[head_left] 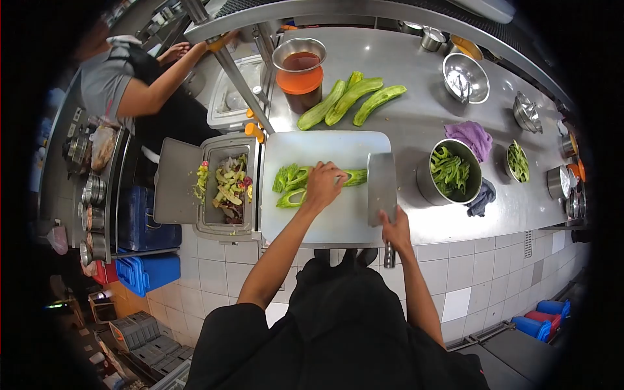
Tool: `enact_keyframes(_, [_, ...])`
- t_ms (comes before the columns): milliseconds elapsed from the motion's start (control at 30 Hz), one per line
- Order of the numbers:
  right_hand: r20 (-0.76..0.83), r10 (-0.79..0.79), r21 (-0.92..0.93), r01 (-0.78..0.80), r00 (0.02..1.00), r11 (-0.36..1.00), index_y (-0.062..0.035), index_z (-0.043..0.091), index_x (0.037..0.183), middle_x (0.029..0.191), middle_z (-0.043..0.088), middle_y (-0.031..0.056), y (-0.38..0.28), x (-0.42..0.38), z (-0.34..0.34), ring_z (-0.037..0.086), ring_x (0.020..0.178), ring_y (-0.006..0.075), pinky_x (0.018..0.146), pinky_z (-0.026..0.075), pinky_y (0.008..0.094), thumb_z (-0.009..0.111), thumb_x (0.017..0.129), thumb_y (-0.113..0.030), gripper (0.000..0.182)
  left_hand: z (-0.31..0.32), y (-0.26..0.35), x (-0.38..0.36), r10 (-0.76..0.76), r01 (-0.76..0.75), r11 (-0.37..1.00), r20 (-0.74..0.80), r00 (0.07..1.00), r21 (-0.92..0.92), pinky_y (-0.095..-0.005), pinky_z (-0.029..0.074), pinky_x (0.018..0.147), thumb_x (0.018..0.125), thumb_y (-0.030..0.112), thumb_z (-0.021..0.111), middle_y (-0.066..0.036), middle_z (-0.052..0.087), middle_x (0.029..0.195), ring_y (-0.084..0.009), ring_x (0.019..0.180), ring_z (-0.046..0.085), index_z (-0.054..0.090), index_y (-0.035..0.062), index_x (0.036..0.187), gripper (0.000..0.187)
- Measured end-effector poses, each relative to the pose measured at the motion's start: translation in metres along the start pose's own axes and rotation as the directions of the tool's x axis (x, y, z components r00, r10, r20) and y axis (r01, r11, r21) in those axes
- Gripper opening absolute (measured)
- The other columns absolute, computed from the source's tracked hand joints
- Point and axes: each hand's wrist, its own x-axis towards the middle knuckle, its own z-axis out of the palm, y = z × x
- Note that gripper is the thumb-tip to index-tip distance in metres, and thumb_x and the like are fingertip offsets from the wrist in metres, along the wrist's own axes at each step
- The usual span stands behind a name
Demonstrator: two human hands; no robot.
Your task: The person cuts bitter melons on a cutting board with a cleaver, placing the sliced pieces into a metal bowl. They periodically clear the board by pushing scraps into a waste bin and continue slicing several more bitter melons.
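Note:
On the white cutting board (325, 142) lies a halved, hollowed green gourd (354, 177), cut side partly up, with cut pieces (290, 177) at its left end. My left hand (325, 187) presses down on the gourd with bent fingers and hides its middle. At the gourd's right end, my right hand (395, 231) grips the handle of a wide cleaver (381, 185), its blade extending over the board's right side. Several whole, peeled-looking green gourds (354, 101) lie on the steel counter behind the board.
Right of the board stands a steel pot (448, 170) of green slices, by a purple cloth (469, 138). A bin of scraps (227, 221) adjoins the board's left. An orange-rimmed container (300, 81) and a steel bowl (465, 78) stand behind. A co-worker (133, 84) works at left.

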Motion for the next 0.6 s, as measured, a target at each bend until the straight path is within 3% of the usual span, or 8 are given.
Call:
enact_keyframes(100, [0.061,0.120,0.048,-0.123,0.991,0.991,0.0022,0.055,0.111,0.062,0.058,0.0065,-0.020,0.026,0.002,0.051,0.039,0.0145,0.036,0.040,0.0332,0.068,0.101,-0.016,0.025,0.008,0.011,0.005,0.026,-0.024,0.999,0.067,0.997,-0.028,-0.0447,0.041,0.085,0.084,0.020,0.077,-0.001,0.070,0.094,-0.0255,0.094,0.059,0.079,0.0159,0.083,0.005])
enact_keyframes(333, [0.058,0.142,0.059,-0.146,0.988,0.988,0.0012,0.055,0.110,0.059,0.056,0.0058,-0.023,0.033,0.023,0.050,0.037,0.0138,0.034,0.038,0.0335,0.068,0.100,-0.015,0.023,0.012,0.014,0.002,0.030,-0.029,1.000,0.030,0.999,-0.005,-0.0443,0.040,0.085,0.084,0.018,0.076,0.000,0.070,0.093,-0.0254,0.093,0.058,0.078,0.0157,0.083,0.004])
enact_keyframes(400, [0.034,-0.012,-0.087,0.015,0.999,0.996,0.0032,0.058,0.111,0.070,0.066,0.0166,0.003,0.023,0.033,0.064,0.050,0.0271,0.047,0.051,0.0408,0.071,0.097,-0.019,0.029,0.014,0.013,0.003,0.022,-0.022,1.000,0.031,0.999,-0.001,-0.0440,0.039,0.085,0.084,0.018,0.076,0.000,0.070,0.092,-0.0251,0.093,0.058,0.078,0.0160,0.083,0.003])
enact_keyframes(433, [0.102,-0.044,-0.249,0.068,0.994,0.966,0.0064,0.060,0.116,0.092,0.071,0.0287,0.015,0.017,0.036,0.073,0.083,0.0440,0.075,0.058,0.0478,0.072,0.094,-0.022,0.038,0.015,0.013,0.003,0.017,-0.017,1.000,0.033,0.999,0.004,-0.0437,0.039,0.085,0.083,0.018,0.076,0.001,0.070,0.092,-0.0248,0.093,0.058,0.078,0.0163,0.083,0.002])
enact_keyframes(467, [0.101,-0.041,-0.248,0.066,0.994,0.966,0.0064,0.060,0.116,0.092,0.071,0.0287,0.028,0.004,0.038,0.073,0.083,0.0440,0.075,0.058,0.0478,0.072,0.094,-0.022,0.038,0.015,0.012,0.003,0.016,-0.016,1.000,0.036,0.999,0.003,-0.0437,0.039,0.085,0.083,0.018,0.076,0.001,0.070,0.092,-0.0248,0.093,0.058,0.078,0.0163,0.083,0.002])
enact_keyframes(533, [0.191,0.066,-0.208,-0.025,0.979,0.978,0.0075,0.061,0.120,0.110,0.069,0.0329,0.035,-0.029,0.043,0.066,0.109,0.0511,0.096,0.052,0.0500,0.070,0.093,-0.023,0.042,0.010,0.010,0.001,-0.017,0.017,0.998,-0.002,1.000,0.067,-0.0430,0.038,0.085,0.082,0.017,0.076,0.002,0.070,0.091,-0.0242,0.093,0.058,0.078,0.0181,0.082,0.002])
enact_keyframes(567, [0.191,0.058,-0.209,-0.017,0.980,0.978,0.0075,0.061,0.120,0.110,0.069,0.0329,0.037,-0.037,0.036,0.066,0.109,0.0511,0.096,0.052,0.0500,0.070,0.093,-0.023,0.042,0.007,0.005,0.004,-0.015,0.016,0.998,-0.009,1.000,0.069,-0.0430,0.038,0.085,0.082,0.017,0.076,0.002,0.070,0.091,-0.0242,0.093,0.058,0.078,0.0181,0.082,0.002])
enact_keyframes(600, [0.187,-0.059,-0.287,0.112,0.980,0.951,0.0064,0.062,0.119,0.103,0.071,0.0266,0.042,-0.048,0.026,0.069,0.100,0.0416,0.090,0.055,0.0459,0.070,0.095,-0.022,0.038,0.006,-0.002,0.002,-0.051,0.051,0.991,-0.007,0.999,0.122,-0.0435,0.038,0.085,0.083,0.019,0.076,0.002,0.069,0.090,-0.0247,0.093,0.058,0.077,0.0184,0.080,0.004])
